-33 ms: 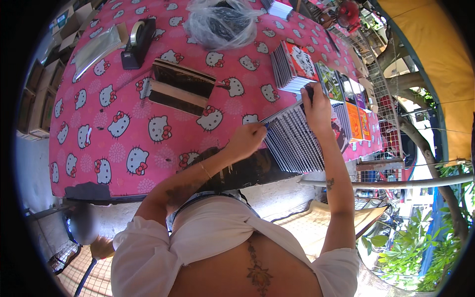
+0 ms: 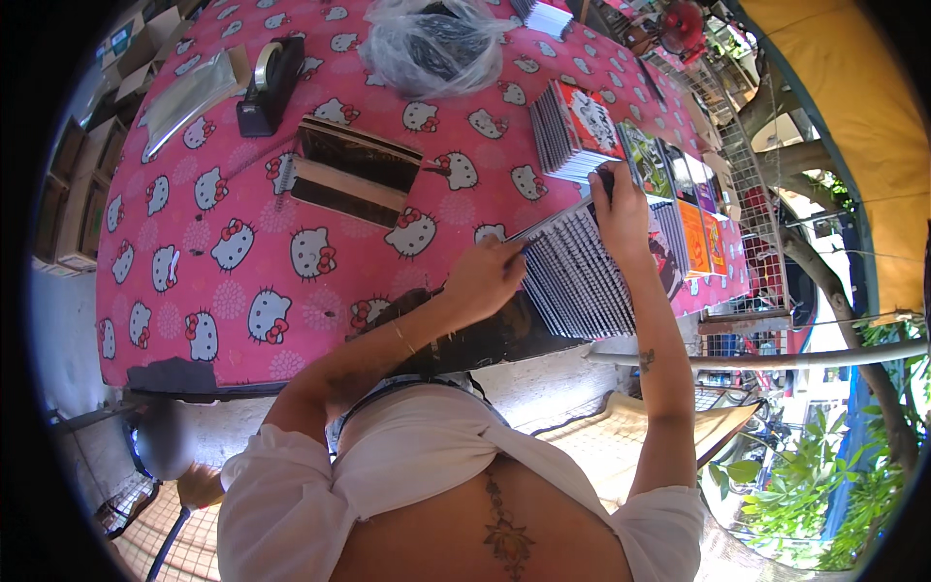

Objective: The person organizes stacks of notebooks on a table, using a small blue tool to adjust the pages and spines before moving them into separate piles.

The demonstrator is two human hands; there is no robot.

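A tall stack of spiral notebooks, their bindings facing me, stands at the table's near right edge. My left hand is at the stack's left corner, its fingertips closed on the edge of the notebooks. Across the far right corner lies my right hand, fingers curled over the top; a small dark patch shows by its thumb, too unclear to name. Just beyond is another stack of spiral notebooks with a red-and-white cover. More notebooks with orange covers stand to the right of my right hand.
A pink patterned cloth covers the table. On it lie a black-striped cardboard piece, a tape dispenser, clear plastic sleeves and a clear plastic bag. Cardboard boxes are piled at the left; a wire rack stands right.
My left hand has turned slightly, its knuckles rising and its fingers shifting a little at the stack's corner. My right hand and the notebooks stay in place.
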